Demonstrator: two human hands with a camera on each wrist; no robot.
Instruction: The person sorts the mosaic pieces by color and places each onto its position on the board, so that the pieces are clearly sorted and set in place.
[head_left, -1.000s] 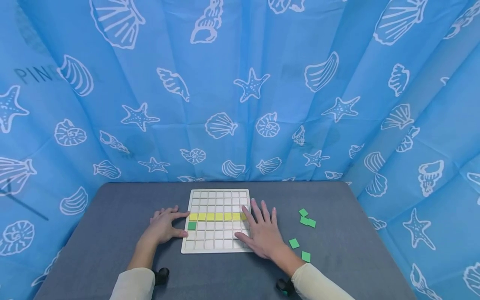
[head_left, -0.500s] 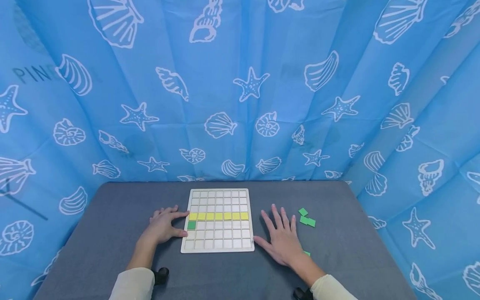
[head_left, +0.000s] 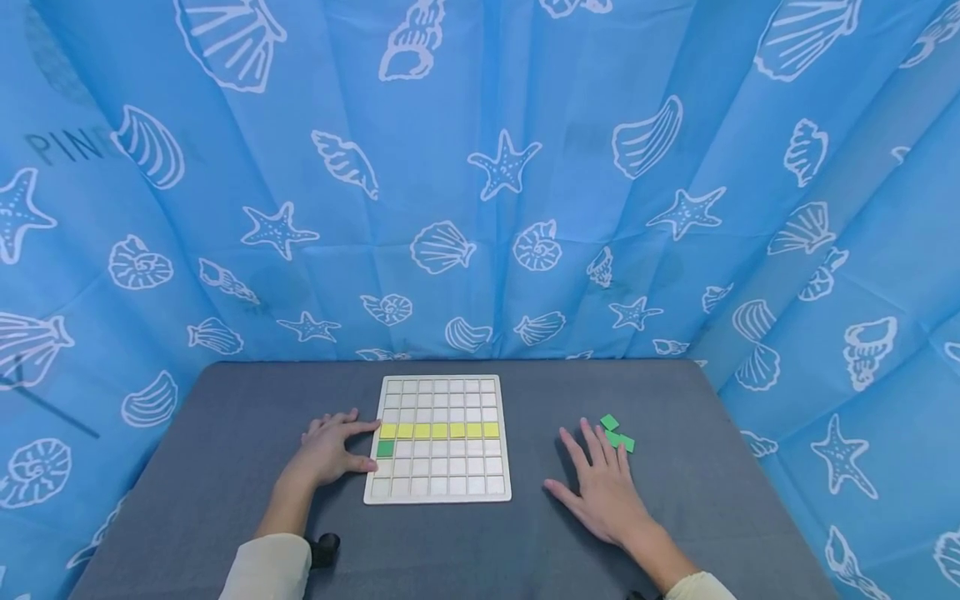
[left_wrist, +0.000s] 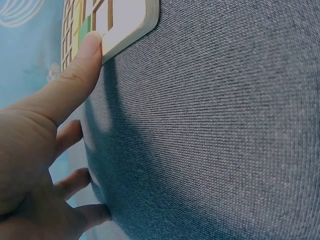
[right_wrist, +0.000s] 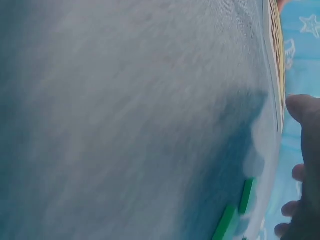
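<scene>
A white grid board (head_left: 438, 467) lies on the table, with a row of yellow square tiles (head_left: 439, 431) across its middle. Just below that row, one green tile (head_left: 385, 449) fills the leftmost cell. My left hand (head_left: 327, 450) rests at the board's left edge, thumb and index fingertip on the rim; in the left wrist view the thumb (left_wrist: 90, 47) presses the rim beside the green tile. To the right of the board, my right hand (head_left: 603, 493) hangs over the table with spread fingers and holds nothing. Its fingertips are close to loose green tiles (head_left: 609, 422).
The table (head_left: 450, 550) is covered in grey cloth. Behind and to the right hangs a blue curtain (head_left: 480, 200) with white shell prints. Green tiles (right_wrist: 247, 196) also show low in the right wrist view, near my right hand's shadow.
My right hand has moved rightward off the board's right side, fingers spread, toward the loose green tiles, now covering the nearer ones. The left hand has stayed at the board's edge.
</scene>
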